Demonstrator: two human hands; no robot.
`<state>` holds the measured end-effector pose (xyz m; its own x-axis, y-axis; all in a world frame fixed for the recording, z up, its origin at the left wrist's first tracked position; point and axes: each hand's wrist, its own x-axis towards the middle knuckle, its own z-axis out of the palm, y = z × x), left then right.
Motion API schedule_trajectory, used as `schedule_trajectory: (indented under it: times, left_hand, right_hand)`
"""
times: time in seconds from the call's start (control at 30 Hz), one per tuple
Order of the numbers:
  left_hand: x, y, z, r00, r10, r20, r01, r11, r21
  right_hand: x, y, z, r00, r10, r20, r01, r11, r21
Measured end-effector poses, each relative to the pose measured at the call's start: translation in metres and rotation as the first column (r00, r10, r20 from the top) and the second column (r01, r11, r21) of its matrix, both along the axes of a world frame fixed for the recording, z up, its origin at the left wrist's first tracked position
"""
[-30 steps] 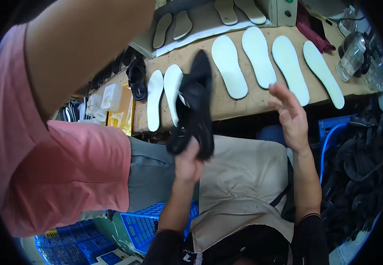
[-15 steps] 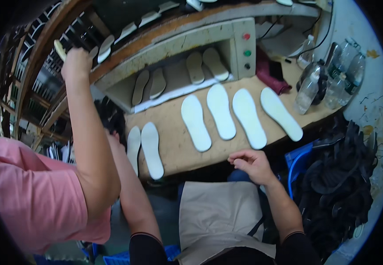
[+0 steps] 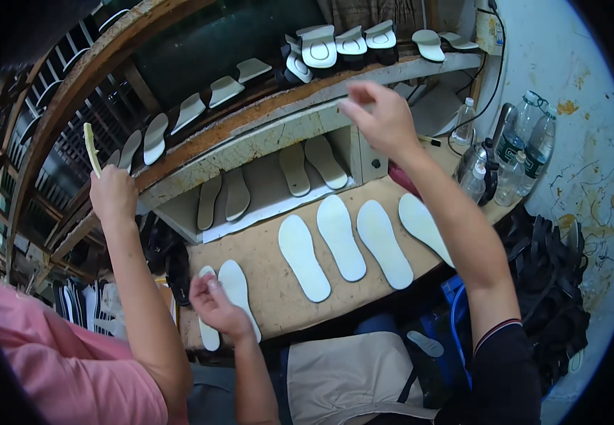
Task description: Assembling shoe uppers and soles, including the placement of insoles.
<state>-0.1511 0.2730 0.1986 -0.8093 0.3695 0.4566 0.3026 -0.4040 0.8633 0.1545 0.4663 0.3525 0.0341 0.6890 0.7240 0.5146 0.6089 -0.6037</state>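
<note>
Swung up to 12 o'clock since before, right hand (image 3: pixel 381 117) empty, fingers loosely bent; keep left hand (image 3: pixel 215 304), fingers curled, grip unclear, on white insole (image 3: pixel 236 282) at 7 o'clock, lifting gently.

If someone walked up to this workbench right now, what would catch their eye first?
Probably the row of white insoles lying side by side on the brown bench top. Above them, the person's right hand is raised toward the shelf of soles, while the left hand rests by two insoles at the bench's near edge. At left, a co-worker's hand holds up a pale insole.
</note>
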Motion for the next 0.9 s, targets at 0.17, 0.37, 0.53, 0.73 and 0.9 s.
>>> schedule_trajectory:
  times: [0.17, 0.37, 0.53, 0.73, 0.9]
  left_hand:
    - [0.103, 0.079, 0.081, 0.839, -0.333, -0.431, 0.418, 0.901, 0.116]
    - [0.163, 0.248, 0.18, 0.656, 0.088, -0.75, 0.063, 0.983, 0.17]
    - [0.162, 0.326, 0.219, 0.671, -0.531, -0.517, 0.137, 0.775, -0.617]
    - [0.158, 0.274, 0.209, 0.865, -0.462, -0.195, 0.464, 0.885, -0.039]
    - [0.139, 0.12, 0.158, 0.804, -0.592, -0.05, 0.578, 0.761, 0.295]
  right_hand:
    - [0.018, 0.115, 0.021, 0.846, -0.461, 0.266, 0.269, 0.802, 0.534]
    - [0.004, 0.152, 0.037, 0.599, -0.552, 0.58, 0.233, 0.813, 0.533]
    - [0.017, 0.159, 0.037, 0.636, -0.356, 0.685, 0.31, 0.93, 0.196]
    - [0.035, 0.163, 0.024, 0.559, -0.45, 0.696, 0.358, 0.888, 0.287]
    - [0.038, 0.165, 0.014, 0.567, -0.555, 0.608, 0.309, 0.828, 0.468]
